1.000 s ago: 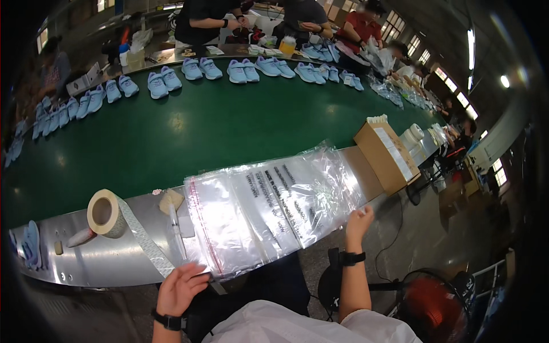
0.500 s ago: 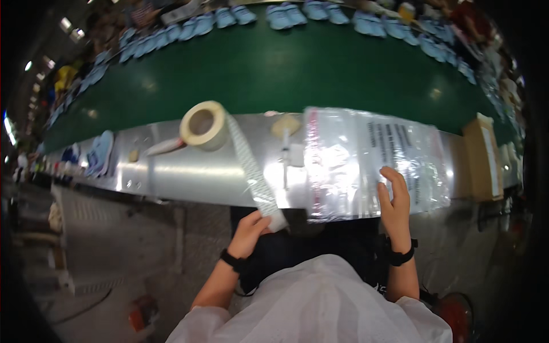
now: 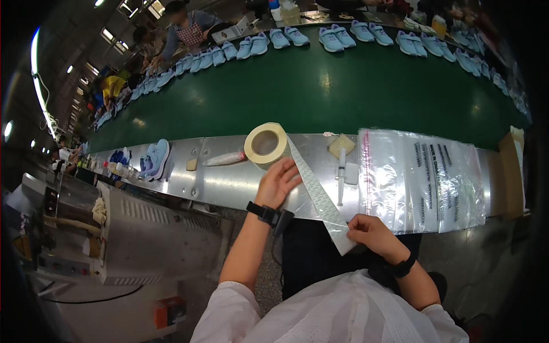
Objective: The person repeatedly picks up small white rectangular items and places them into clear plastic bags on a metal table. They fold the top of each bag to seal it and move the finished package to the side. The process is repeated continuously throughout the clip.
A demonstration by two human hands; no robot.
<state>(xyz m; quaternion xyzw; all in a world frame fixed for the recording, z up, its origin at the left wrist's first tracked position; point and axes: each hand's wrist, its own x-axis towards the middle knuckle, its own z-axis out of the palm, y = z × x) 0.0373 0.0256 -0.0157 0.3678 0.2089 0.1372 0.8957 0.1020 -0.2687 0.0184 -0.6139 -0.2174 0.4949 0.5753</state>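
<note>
A roll of pale tape or labels [image 3: 251,146] lies on the metal ledge, and from it a long whitish strip [image 3: 318,197] with a fine printed pattern runs toward me. My right hand [image 3: 374,235] pinches the strip's free end just past the ledge's front edge. Close to the roll, my left hand [image 3: 277,184] is open, its fingers loosely bent and apart beside the strip; it holds nothing. To the right of the strip, a stack of clear plastic bags [image 3: 394,177] with dark print lies flat.
Between strip and bags lie a syringe [image 3: 341,180] and a yellowish pad [image 3: 338,147]. A white tool with a red end [image 3: 225,159] sits left of the roll, near blue shoes [image 3: 155,158]. A cardboard box [image 3: 513,174] stands far right. Pairs of blue sneakers [image 3: 337,38] line the green belt [image 3: 229,97].
The strip's end has passed from my left hand to my right, which has left the bags. My left hand has moved up beside the roll. The view has shifted.
</note>
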